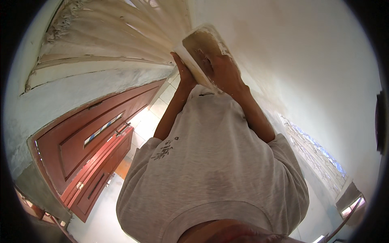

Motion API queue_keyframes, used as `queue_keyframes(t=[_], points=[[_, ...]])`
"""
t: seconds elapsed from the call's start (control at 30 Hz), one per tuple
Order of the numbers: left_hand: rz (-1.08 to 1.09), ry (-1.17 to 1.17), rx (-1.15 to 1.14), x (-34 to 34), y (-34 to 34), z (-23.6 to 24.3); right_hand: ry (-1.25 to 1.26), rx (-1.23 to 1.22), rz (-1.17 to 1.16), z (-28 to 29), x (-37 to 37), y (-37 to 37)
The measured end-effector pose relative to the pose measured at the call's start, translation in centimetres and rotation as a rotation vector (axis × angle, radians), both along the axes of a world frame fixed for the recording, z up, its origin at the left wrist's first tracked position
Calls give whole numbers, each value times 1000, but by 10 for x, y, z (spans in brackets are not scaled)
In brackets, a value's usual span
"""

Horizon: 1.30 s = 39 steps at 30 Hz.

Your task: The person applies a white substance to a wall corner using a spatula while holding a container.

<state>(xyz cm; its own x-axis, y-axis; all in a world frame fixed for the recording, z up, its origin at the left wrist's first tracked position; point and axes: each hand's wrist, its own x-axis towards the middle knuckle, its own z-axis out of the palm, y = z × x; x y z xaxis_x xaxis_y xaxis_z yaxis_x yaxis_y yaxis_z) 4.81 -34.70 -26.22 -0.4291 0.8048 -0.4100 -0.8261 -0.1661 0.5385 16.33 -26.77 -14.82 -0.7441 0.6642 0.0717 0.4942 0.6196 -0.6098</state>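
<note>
I hold a whitish rectangular tub (189,60) in front of my chest, tilted, with its brownish hollow facing up toward me. Pale, crusty smears coat its rim. My left hand (186,76) grips the tub's left side, the thumb sticking up along the outer wall. My right hand (227,75) reaches over the right edge, its fingers bent down into the hollow. The fingertips are partly hidden, and whatever they may hold cannot be made out.
A pale wall (296,52) rises close on the right, with a patterned grille (312,152) lower down. Beige curtain cloth (117,36) hangs at upper left. Reddish-brown door panels (73,150) stand at left, beside light floor tiles (148,121).
</note>
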Motion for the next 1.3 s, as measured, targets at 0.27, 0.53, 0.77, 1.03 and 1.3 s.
queue_keyframes(t=[0.27,0.53,0.77,1.03,1.3], points=[[40,297,85,2,-9,4,187,-342,-188,44,26,11],[-5,209,128,-1,-1,0,906,-1134,-387,12,54,23],[-31,-152,420,-4,2,-25,1261,-1822,-303,-24,73,27],[65,20,203,2,-21,-44,1281,-1605,-494,-35,63,58],[187,34,22,-7,-68,-37,934,-1292,-159,-116,-22,212]])
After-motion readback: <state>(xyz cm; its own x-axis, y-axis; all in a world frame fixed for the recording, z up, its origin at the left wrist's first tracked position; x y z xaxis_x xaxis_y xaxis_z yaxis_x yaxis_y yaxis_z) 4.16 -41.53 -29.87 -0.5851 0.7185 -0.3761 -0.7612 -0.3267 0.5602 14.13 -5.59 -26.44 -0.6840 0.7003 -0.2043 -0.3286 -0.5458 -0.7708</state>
